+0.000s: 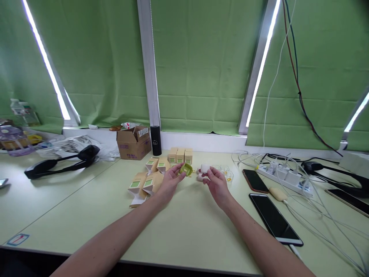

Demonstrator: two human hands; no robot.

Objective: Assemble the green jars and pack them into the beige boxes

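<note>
My left hand (pixel 171 177) pinches a small green open cup (pixel 186 169) by its left rim, tilted so that its hollow shows. In my right hand (pixel 217 182), the thumb and fingers close on a small white cylinder (pixel 205 168). A second pale cylinder (pixel 202 177) sits just below it, by the fingertips; whether the hand grips it too is unclear. Small yellowish bits lie between the cup and the cylinders. Behind the right hand are clear round plastic pieces (pixel 228 177) with yellow centres. Left of my left hand stand several open kraft boxes (pixel 152 181) with green labels.
Closed kraft boxes (pixel 180 156) line up at the back, near a black bottle (pixel 156 141) and a brown carton (pixel 133 143). Phones (pixel 275 217), a power strip (pixel 285 179) and tangled white cables occupy the right side. A black headset-like frame (pixel 63 161) lies left.
</note>
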